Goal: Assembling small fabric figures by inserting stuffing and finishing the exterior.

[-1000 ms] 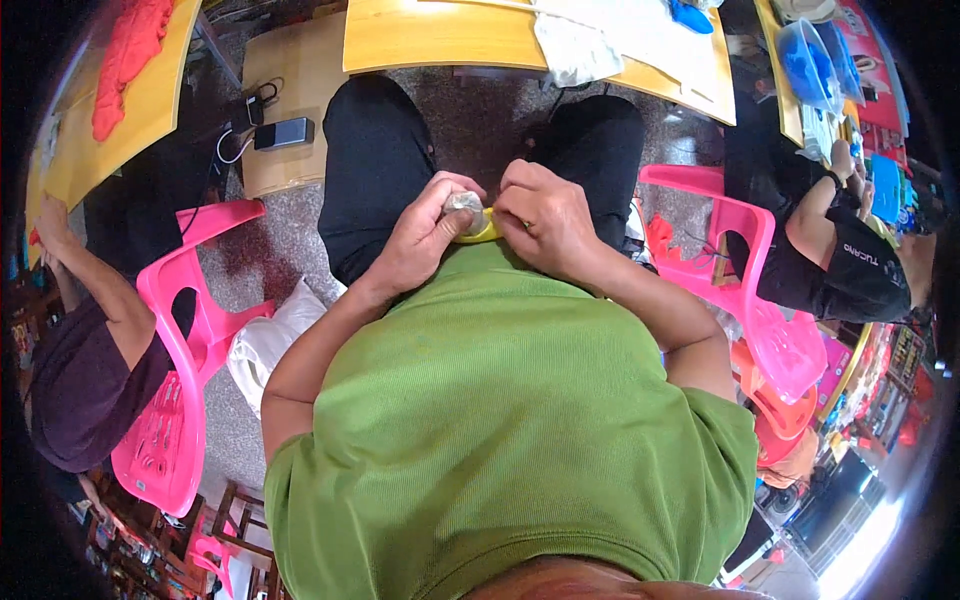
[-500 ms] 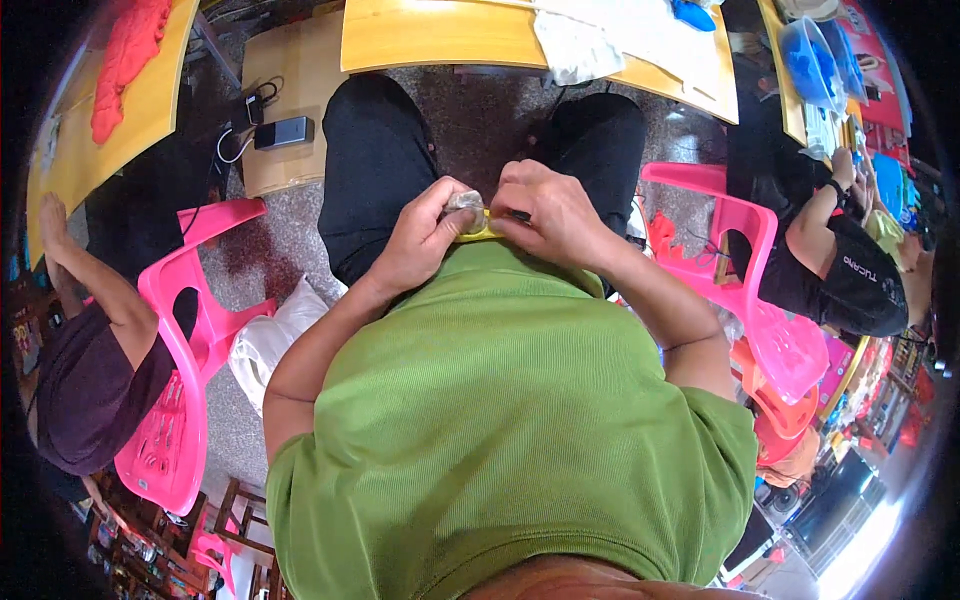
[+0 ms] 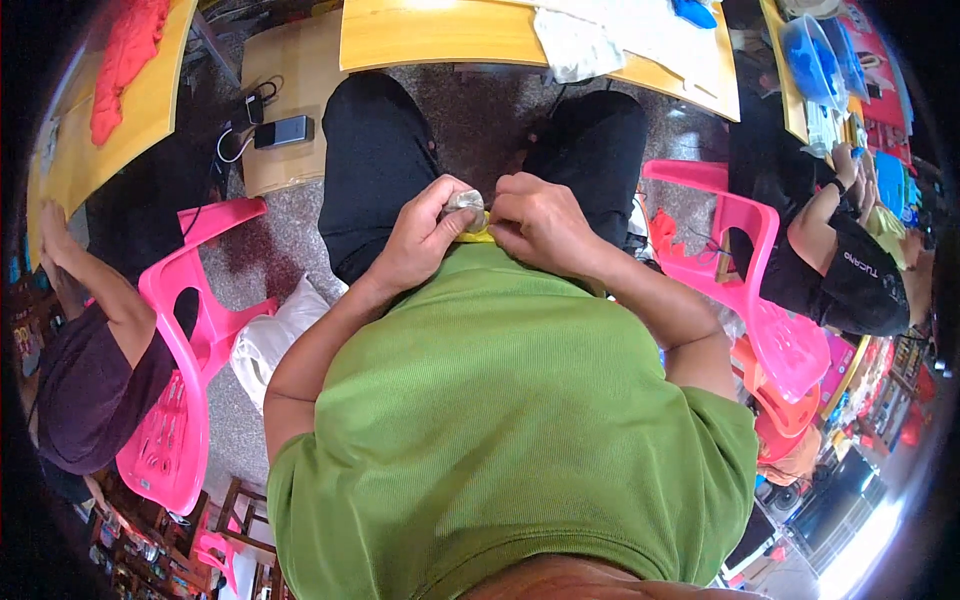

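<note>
Speckled floor [image 3: 232, 425], pale object [image 3: 464, 202] in left hand [image 3: 427, 233], right hand [image 3: 542, 222] beside

Glare lower right, shadow under table [image 3: 440, 42], fisheye-bent edges, black corners

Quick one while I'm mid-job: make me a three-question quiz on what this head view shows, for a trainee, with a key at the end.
1. Multiple choice: what colour is the item that shows low down between the left hand and the right hand? A) purple; B) blue; C) yellow.
2. True or false: the small grey box lies on the sheet of cardboard.
3. Short answer: which of the person's two hands holds the pale lump?

Key: 1. C, yellow. 2. True. 3. The left hand; its thumb lies against the lump.
</note>
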